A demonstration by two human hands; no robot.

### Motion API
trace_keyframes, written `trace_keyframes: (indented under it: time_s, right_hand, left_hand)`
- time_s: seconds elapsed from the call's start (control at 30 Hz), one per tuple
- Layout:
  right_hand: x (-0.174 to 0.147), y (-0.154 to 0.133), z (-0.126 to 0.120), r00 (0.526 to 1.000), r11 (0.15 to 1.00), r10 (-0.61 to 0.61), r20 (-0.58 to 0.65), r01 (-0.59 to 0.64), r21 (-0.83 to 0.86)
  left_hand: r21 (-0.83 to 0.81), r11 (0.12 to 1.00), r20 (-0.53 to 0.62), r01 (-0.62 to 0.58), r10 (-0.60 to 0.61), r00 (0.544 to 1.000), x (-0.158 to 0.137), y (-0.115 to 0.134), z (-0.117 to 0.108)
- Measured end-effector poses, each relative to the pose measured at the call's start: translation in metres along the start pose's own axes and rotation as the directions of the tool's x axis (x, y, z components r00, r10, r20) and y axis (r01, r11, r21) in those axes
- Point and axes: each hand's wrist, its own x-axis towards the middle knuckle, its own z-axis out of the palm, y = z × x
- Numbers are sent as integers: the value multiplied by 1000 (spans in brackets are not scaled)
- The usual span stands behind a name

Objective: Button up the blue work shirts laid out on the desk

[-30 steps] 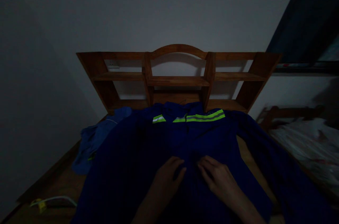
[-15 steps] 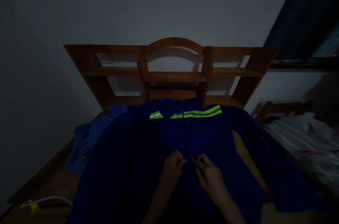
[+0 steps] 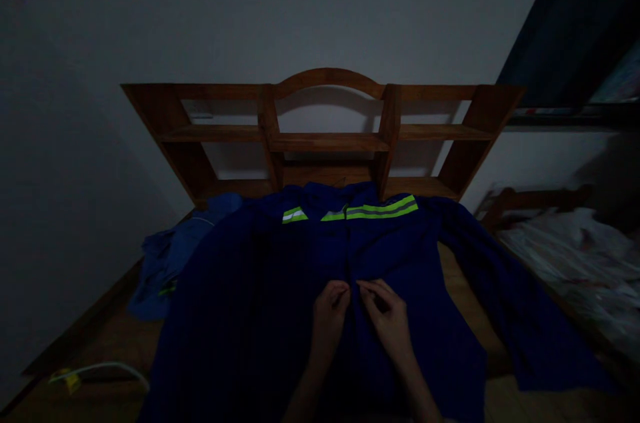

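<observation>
A dark blue work jacket (image 3: 400,256) with yellow-green and grey reflective strips (image 3: 383,211) lies spread over a wooden desk, its collar toward the shelf. My left hand (image 3: 331,306) is closed in a pinch at the left side of the jacket's front opening. Just across the opening, my right hand (image 3: 387,310) pinches the other front edge, thumb and fingertips together. The fingertips of both hands are close to each other. Dim light hides any button or fastener between them.
Behind the jacket stands a wooden shelf (image 3: 330,142) against the wall. Folded blue clothing (image 3: 175,256) lies at the left. A white cable with a yellow tag (image 3: 73,381) is at the lower left. White plastic bags (image 3: 575,250) sit at the right by a wooden chair back (image 3: 540,198).
Both hands have moved slightly up along the front opening, and their fingertips have drawn closer together. The jacket's lower right edge has shifted a little left.
</observation>
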Motion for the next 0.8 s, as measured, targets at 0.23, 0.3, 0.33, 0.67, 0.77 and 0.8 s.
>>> trace_keyframes:
  time_s: [0.23, 0.3, 0.33, 0.67, 0.77, 0.8]
  right_hand:
    - [1, 0, 2, 999, 993, -50, 1, 49, -108]
    - [2, -1, 3, 999, 993, -52, -3, 51, -107]
    - [2, -1, 4, 999, 993, -51, 1, 51, -103]
    - [5, -3, 2, 998, 999, -24, 52, 27, -42]
    - [4, -3, 2, 999, 999, -26, 46, 27, -39]
    - [4, -3, 2, 999, 999, -26, 46, 27, -38]
  left_hand:
    - [-1, 1000, 4, -3, 3, 1000, 1, -5, -5]
    - [-29, 1000, -10, 11, -12, 1000, 1, -6, -4]
    - [-42, 999, -19, 21, -22, 1000, 1, -6, -3]
    - [-82, 993, -78, 85, -91, 993, -1, -2, 2]
    - [-71, 993, -90, 97, -103, 991, -1, 0, 3]
    - [-70, 992, -92, 101, -107, 990, -1, 1, 3]
